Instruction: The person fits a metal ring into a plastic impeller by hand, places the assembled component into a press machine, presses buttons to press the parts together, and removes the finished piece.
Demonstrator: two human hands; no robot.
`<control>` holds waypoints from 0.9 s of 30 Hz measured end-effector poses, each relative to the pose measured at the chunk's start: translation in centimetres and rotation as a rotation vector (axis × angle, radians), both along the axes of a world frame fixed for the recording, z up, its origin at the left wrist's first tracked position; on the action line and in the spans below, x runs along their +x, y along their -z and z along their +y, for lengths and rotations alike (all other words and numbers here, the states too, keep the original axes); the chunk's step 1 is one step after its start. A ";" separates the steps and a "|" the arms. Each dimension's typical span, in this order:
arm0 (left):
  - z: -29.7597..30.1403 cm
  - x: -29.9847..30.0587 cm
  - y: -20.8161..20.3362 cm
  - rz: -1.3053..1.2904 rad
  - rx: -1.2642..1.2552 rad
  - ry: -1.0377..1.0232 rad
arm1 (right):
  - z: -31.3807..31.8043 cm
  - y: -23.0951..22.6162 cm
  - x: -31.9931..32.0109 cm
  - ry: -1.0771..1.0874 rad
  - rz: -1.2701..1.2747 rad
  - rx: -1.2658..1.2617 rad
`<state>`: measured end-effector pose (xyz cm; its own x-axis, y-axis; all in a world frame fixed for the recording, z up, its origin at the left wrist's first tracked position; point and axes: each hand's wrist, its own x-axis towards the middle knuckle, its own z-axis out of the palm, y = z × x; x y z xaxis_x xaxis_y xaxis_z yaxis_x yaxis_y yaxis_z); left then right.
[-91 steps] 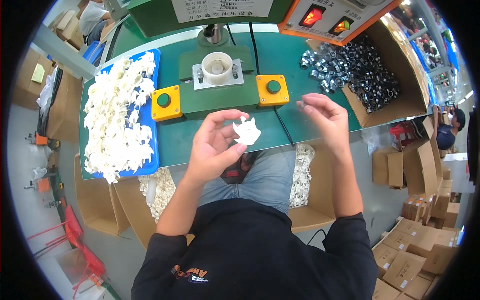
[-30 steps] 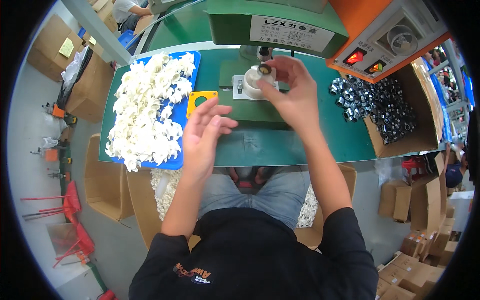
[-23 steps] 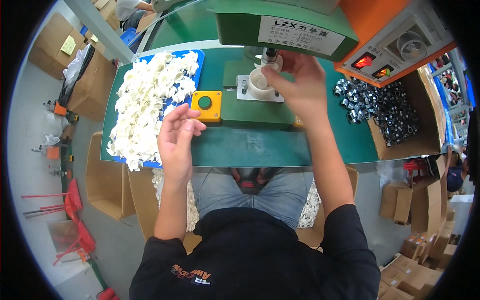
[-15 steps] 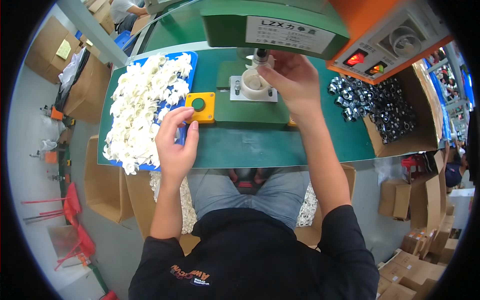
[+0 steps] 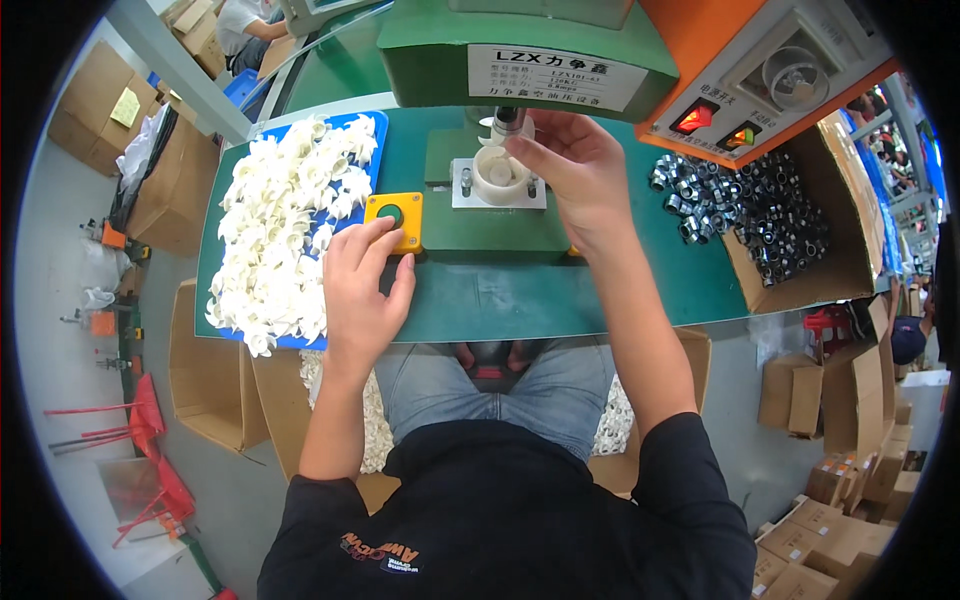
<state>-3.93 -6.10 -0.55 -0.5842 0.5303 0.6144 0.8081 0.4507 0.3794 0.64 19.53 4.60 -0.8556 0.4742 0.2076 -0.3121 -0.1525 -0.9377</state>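
My left hand has its fingers stretched out, the fingertips at the green push button on a yellow box. My right hand is raised beside the metal ram of a green press. Its thumb and fingers pinch a white plastic part against the ram; the fingers partly hide that part. Directly below sits a round white holder on a metal plate, with a pale disc-like centre inside it.
A blue tray heaped with white curved plastic parts lies at left. Right of the press, dark shiny metal rings spill from a cardboard box. An orange control box with lit switches overhangs the green table.
My left hand has moved a little right, its fingers coming onto the green button. My right hand stays at the ram. The whole view has shifted slightly.
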 end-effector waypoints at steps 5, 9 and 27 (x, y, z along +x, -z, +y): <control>0.2 0.2 -0.6 0.033 -0.091 -0.039 | 0.2 -1.4 1.7 -0.038 -0.010 0.057; 0.3 0.0 -0.6 0.097 -0.147 -0.042 | 2.0 1.1 4.9 0.150 -0.094 0.351; 0.3 0.0 -2.3 0.085 -0.315 -0.008 | 3.9 5.3 11.6 0.386 -0.182 1.444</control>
<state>-3.98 -5.85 1.76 -0.5427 0.6975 0.4679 0.8269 0.5416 0.1517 12.25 23.46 -0.74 -0.7938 0.1563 0.5877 0.0175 0.9719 -0.2349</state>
